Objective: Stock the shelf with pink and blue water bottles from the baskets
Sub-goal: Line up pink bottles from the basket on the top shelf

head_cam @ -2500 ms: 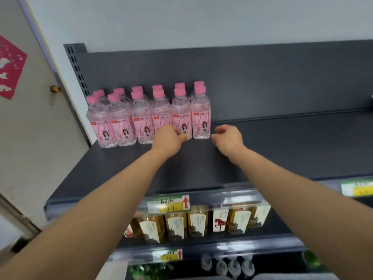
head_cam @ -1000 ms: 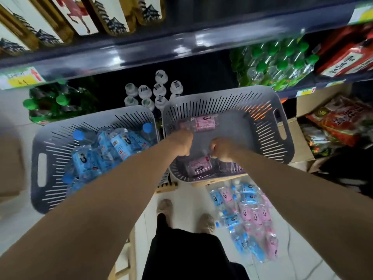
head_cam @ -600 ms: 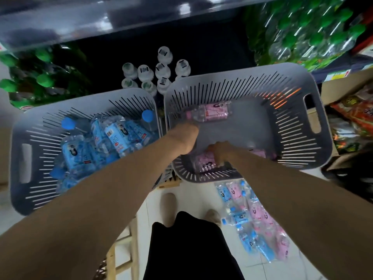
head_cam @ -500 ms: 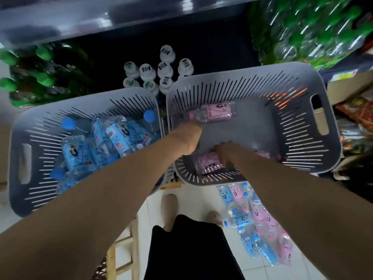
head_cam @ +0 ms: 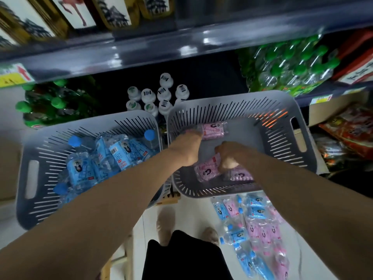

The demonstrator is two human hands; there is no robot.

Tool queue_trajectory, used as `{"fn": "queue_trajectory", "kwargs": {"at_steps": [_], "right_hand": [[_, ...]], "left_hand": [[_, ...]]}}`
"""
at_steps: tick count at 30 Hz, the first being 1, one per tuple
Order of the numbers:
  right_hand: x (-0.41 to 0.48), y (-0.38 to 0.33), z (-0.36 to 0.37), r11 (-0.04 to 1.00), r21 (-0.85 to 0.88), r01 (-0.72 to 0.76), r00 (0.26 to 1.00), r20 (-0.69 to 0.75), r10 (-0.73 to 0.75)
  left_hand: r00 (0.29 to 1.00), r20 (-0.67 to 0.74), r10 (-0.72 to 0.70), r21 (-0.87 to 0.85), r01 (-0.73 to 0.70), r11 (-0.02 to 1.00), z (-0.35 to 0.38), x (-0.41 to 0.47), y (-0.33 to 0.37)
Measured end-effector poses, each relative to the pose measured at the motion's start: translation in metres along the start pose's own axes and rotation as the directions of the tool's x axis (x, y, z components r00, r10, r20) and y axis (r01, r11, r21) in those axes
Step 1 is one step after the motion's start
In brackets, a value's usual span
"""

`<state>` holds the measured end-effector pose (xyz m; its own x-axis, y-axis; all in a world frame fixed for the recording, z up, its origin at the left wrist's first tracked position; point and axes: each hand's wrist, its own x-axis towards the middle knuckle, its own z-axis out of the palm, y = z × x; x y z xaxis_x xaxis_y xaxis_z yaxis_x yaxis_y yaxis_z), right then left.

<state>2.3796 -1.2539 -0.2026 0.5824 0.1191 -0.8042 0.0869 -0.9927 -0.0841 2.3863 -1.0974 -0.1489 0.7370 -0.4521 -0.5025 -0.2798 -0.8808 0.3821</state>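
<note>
I look down on two grey slotted baskets standing side by side below the shelf edge [head_cam: 161, 51]. Both of my arms reach into the right basket [head_cam: 252, 142], which has three pink bottles lying on their sides. My right hand [head_cam: 232, 156] has its fingers curled round one end of the near pink bottle [head_cam: 206, 169], which lies tilted by the front wall. A third pink bottle [head_cam: 240, 175] rests just beside it, partly under my right forearm. My left hand [head_cam: 186, 146] is at the cap end of the far pink bottle [head_cam: 214, 129], near the back wall. Its fingers are hidden behind the back of the hand, so I cannot tell whether it has taken hold. The left basket [head_cam: 92, 121] is piled with blue bottles [head_cam: 121, 152], none of them touched. On the floor below the right basket lies a wrapped pack of pink and blue bottles [head_cam: 260, 225]. White-capped bottles [head_cam: 161, 96] stand behind the baskets, with green-capped bottles [head_cam: 292, 65] to the right.
</note>
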Motion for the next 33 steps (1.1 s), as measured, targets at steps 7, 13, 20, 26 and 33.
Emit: {"fn": "queue_trajectory", "kwargs": {"at_steps": [7, 13, 20, 26, 33], "right_hand": [[-0.101, 0.002, -0.076, 0.996, 0.039, -0.082, 0.995, -0.055, 0.084], [-0.231, -0.018, -0.16, 0.994, -0.078, -0.079, 0.959, -0.277, 0.055], [-0.38, -0.059, -0.24, 0.978, -0.207, 0.018, 0.818, -0.559, -0.134], [-0.458, -0.109, -0.295, 0.954, -0.296, 0.044, 0.65, -0.717, -0.252], [-0.489, -0.18, -0.35, 0.916, -0.383, 0.119, 0.429, -0.812, -0.396]], "left_hand": [[0.991, -0.12, -0.063, -0.13, 0.047, 0.99, -0.094, -0.049, 0.044], [0.958, -0.24, -0.158, -0.329, 0.073, 0.941, -0.18, -0.125, 0.082], [0.857, -0.484, -0.174, -0.383, -0.029, 0.923, -0.278, -0.226, 0.117], [0.687, -0.68, -0.255, -0.451, -0.117, 0.885, -0.349, -0.309, 0.115], [0.51, -0.81, -0.29, -0.431, -0.182, 0.884, -0.418, -0.379, 0.072]]}}
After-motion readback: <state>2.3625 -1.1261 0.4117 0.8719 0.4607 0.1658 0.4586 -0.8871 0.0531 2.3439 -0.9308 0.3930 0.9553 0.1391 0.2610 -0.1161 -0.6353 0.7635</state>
